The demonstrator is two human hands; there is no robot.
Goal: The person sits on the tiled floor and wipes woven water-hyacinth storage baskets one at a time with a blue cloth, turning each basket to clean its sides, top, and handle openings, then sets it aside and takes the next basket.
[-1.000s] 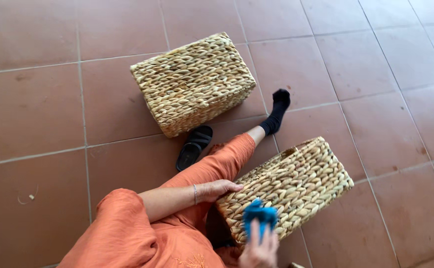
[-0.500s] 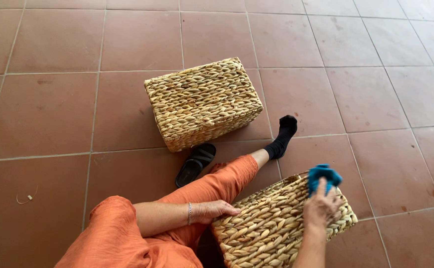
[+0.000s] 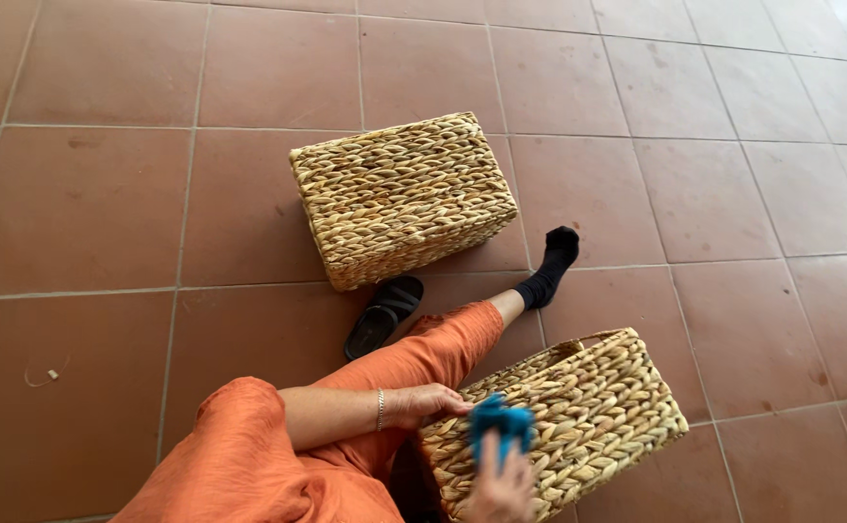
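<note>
**Blue cloth pressed to a woven basket on the tiled floor**

A person in orange clothes sits on the reddish floor tiles (image 3: 104,213) with one leg stretched out, ending in a black sock (image 3: 549,271). Against that leg lies a woven basket (image 3: 588,416), tipped on its side, its open mouth turned away toward the far side.

The right hand (image 3: 503,489), low at the bottom edge of the view and a little blurred, has its fingers bunched around a blue cloth (image 3: 501,424) and holds it against the upturned side of the basket. The cloth sits near the basket's closer end, touching the weave.

The left hand (image 3: 423,405), a thin bracelet at its wrist, rests on the basket's near corner with the fingers curled over the edge, touching it; how firmly it grips I cannot tell.

Further off, well apart from the hands, a second woven basket (image 3: 404,199) stands bottom up on the tiles. A black sandal (image 3: 383,317) lies just beside it, between that basket and the orange trouser leg (image 3: 433,353). A small scrap (image 3: 50,374) lies on the floor far to the left.
</note>
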